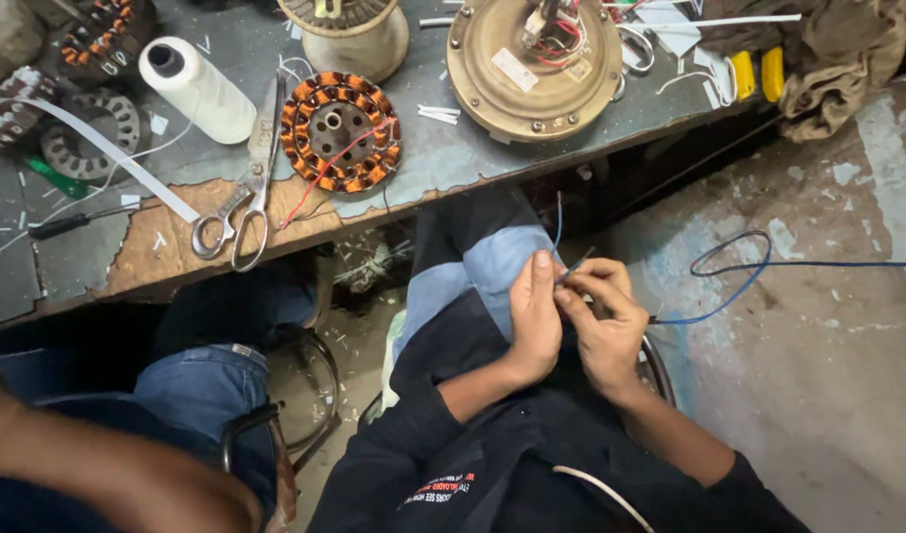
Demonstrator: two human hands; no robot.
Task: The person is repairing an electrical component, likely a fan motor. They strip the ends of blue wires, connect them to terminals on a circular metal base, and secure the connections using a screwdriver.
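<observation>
Both hands, left hand (534,318) and right hand (601,321), pinch blue wire (729,286) between fingertips.

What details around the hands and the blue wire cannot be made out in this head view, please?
- Stripped end of the blue wire: too small, pinched between the left hand and right hand.
- The wire's far end: cut off by the right edge.
- Right palm: hidden by its own fingers.
- Scissors tips: hidden behind the copper-wound stator.

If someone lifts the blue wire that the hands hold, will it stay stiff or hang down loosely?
The blue wire probably hangs loosely: it already lies in a soft loop over the floor. It looks thin, so likely light. The short end pinched between the left hand and right hand stands upright, so short lengths may hold their shape.
</observation>
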